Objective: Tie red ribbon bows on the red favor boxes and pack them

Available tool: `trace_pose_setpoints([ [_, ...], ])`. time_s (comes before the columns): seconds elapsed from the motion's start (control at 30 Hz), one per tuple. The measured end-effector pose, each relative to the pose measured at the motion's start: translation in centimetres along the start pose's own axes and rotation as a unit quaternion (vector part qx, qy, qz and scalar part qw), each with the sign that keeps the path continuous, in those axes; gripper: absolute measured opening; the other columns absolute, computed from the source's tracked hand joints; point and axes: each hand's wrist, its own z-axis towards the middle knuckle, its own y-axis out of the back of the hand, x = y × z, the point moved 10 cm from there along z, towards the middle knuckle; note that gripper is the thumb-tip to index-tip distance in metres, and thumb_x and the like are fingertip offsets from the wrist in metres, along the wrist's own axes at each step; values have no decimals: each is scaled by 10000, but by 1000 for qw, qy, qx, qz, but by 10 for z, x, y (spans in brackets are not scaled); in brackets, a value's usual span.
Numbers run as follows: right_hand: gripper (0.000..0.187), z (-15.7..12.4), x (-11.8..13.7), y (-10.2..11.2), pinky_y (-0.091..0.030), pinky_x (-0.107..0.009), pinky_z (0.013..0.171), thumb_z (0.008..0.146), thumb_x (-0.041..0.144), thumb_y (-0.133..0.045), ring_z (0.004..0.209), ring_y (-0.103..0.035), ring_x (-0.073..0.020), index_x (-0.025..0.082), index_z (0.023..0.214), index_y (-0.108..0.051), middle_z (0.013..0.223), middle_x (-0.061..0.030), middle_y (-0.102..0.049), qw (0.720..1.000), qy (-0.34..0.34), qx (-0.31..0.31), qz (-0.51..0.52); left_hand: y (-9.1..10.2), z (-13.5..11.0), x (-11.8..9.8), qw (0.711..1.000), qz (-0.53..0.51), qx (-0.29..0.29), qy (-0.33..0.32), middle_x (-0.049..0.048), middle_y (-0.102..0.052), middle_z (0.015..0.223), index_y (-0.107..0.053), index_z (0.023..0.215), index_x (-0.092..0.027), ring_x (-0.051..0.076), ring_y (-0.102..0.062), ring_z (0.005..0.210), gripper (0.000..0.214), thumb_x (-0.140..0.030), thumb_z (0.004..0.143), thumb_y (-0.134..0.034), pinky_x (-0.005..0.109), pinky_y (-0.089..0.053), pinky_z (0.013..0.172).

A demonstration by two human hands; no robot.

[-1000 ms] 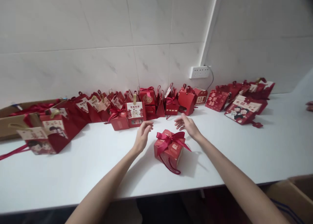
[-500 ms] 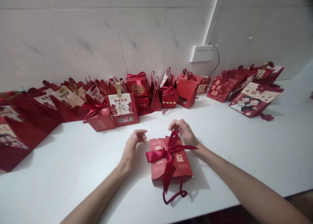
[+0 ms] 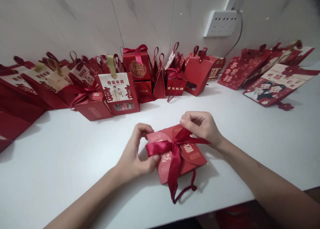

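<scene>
A red gift box point(image 3: 165, 170) with gold lettering and curved flaps lies on the white table in front of me. A dark red satin ribbon point(image 3: 174, 165) is tied in a bow over its top. My left hand point(image 3: 136, 157) grips the box's left side, thumb on the top by the ribbon loop and fingers at the far left corner. My right hand point(image 3: 203, 125) is closed at the far edge, thumb and forefinger pinching the ribbon's upper loop. From the near side of the box hangs a twisted cord handle point(image 3: 186, 189), resting on the table.
Along the tiled wall stands a row of red gift boxes, among them a ribboned box point(image 3: 93, 107), a windowed box point(image 3: 120, 89) and a box with a printed couple point(image 3: 270, 89). A white power strip point(image 3: 221, 22) is on the wall. The white table's point(image 3: 100, 149) front edge is close.
Both hands have closed in on the box from either side, the left onto its edge, the right onto the ribbon loop. The box has turned slightly. The view has shifted closer and lower.
</scene>
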Motion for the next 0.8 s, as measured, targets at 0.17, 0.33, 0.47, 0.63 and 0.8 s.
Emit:
trace_pose_setpoints([
  [0.17, 474, 2, -2, -9, -200, -220, 424, 838, 452, -527, 445, -247, -51, 182, 495, -344, 478, 69, -282, 995, -46, 88, 31, 15, 4, -7, 998, 35, -38, -32, 32, -412, 882, -462, 955, -206, 153, -401, 772, 311, -426, 769, -578, 282, -378, 701],
  [0.33, 474, -2, -9, -11, -206, -197, 373, 811, 542, -536, 393, -294, -38, 148, 551, -483, 447, 66, -374, 974, -79, 188, 96, 22, 3, -13, 998, 6, -56, -18, -4, -407, 681, -491, 759, -190, 128, -358, 605, 454, -643, 744, -492, 270, -319, 550],
  [0.47, 398, -9, -9, -19, -212, -172, 319, 756, 438, -661, 326, -327, -27, 153, 552, -471, 406, 70, -427, 955, -119, 238, 128, 12, 2, -14, 995, 83, -17, 44, -44, -377, 504, -408, 571, -186, 85, -318, 478, 350, -418, 768, -581, 233, -261, 452],
  [0.63, 357, -16, -5, -32, -265, -151, 315, 809, 319, -634, 297, -368, -29, 142, 533, -491, 354, 74, -428, 929, -141, 293, 175, 12, 1, -7, 993, 52, -35, 96, -36, -440, 507, -404, 539, -174, 73, -367, 478, 321, -259, 824, -526, 212, -309, 454],
  [0.8, 332, -23, -9, -38, -268, -144, 309, 810, 299, -637, 269, -322, -18, 131, 552, -513, 333, 89, -409, 893, -160, 354, 230, 13, 1, 4, 992, -30, -38, 115, -37, -428, 507, -406, 528, -171, 76, -368, 490, 340, -271, 822, -545, 209, -323, 455],
])
